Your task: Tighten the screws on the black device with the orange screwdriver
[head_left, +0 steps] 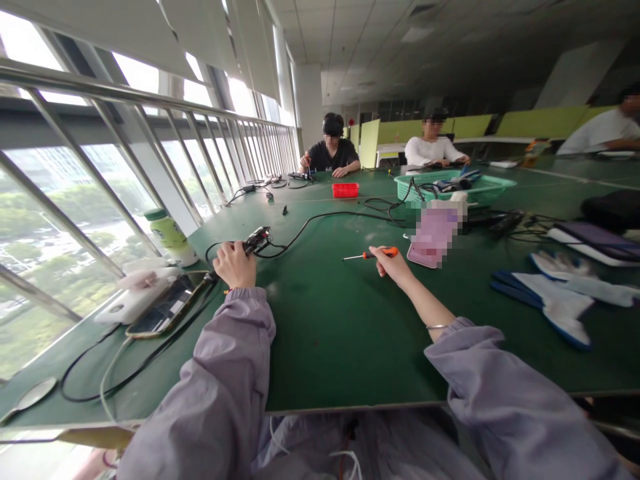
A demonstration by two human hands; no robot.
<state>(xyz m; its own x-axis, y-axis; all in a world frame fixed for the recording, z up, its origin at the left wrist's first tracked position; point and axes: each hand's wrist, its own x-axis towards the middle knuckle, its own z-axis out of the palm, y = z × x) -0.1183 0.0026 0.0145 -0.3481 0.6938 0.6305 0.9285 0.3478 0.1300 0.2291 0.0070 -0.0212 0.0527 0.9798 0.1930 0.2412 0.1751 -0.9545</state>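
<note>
My left hand [235, 265] is closed around a black electronic device [257, 240] with a cable, on the left part of the green table. The device's far end looks opened, with small parts showing, though too small to make out. In my right hand [394, 267] is a screwdriver [356, 257] with an orange and black handle; its thin metal shaft points left, toward the device but well apart from it. A black cable [320, 215] runs from near the device across the table.
Left of my left arm lie a phone [163, 307] and a white case. A green jar [170, 237] stands by the railing. Ahead are a red box [345, 191] and a green basket [487, 193]. Gloves [555, 293] lie at right. Several people sit around the table.
</note>
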